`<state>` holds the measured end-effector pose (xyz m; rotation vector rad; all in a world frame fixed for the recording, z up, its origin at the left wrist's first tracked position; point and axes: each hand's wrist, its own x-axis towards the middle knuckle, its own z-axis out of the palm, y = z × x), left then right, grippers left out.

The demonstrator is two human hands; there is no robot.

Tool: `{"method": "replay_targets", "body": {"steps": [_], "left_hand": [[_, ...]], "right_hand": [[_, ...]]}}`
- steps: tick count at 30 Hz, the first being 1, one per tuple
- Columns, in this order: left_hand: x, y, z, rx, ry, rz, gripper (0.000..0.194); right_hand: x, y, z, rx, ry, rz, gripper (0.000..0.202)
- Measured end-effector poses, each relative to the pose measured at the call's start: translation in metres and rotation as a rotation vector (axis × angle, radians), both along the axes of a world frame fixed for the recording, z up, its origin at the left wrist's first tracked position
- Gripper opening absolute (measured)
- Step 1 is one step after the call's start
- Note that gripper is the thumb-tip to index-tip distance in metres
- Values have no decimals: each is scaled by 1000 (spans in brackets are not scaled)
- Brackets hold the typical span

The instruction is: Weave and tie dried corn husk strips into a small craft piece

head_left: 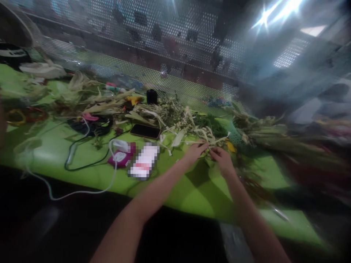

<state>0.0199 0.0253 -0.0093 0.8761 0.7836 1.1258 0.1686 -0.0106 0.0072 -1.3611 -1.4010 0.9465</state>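
Note:
My left hand [197,150] and my right hand [221,159] are close together over the green tabletop [170,182]. Both have their fingers pinched on pale strips of dried leaf [210,140], which look like corn husk. The strip ends stick out above and to both sides of my fingertips. Directly behind the hands spreads a heap of dried husk strips [178,138] and dull green stalks [170,107]. A yellow scrap [230,147] lies just right of my right hand.
Left of my arms are a black phone [145,131], a blurred-out bright rectangle [144,162], a purple packet [120,157] and a trailing white cable [82,193]. A black jar [151,96] stands behind. Green mesh [234,133] wraps a stalk bundle [268,140] at right. Perforated panels [123,69] back the table.

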Motion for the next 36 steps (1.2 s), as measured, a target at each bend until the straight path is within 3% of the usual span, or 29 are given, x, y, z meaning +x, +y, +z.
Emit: {"method": "replay_targets", "body": {"steps": [4,11,18,26,29,32,36], "left_hand": [[-1,-2,4,43,70,5,25],[-7,6,4,-32,43,-7,32],[-7,5,6,-82,-78,-84,35],[-1,-1,4,-101,-76,-31,34],[-1,-3,7,-133,-148,25,33],[0,-5,9,-184,-222,32,33],[2,-6,4,-162,-133,10,35]], "right_hand": [[1,-1,-3,33,-29,14,28],[-1,2,-2,29,-59,20,28],[-4,16,9,30,94,-22,43],[-9,12,8,186,-114,-225,25],[-11,7,1,196,-143,-161,17],[-13,5,-9,91,-56,-39,13],[-9,6,-14,-14,41,3,19]]}}
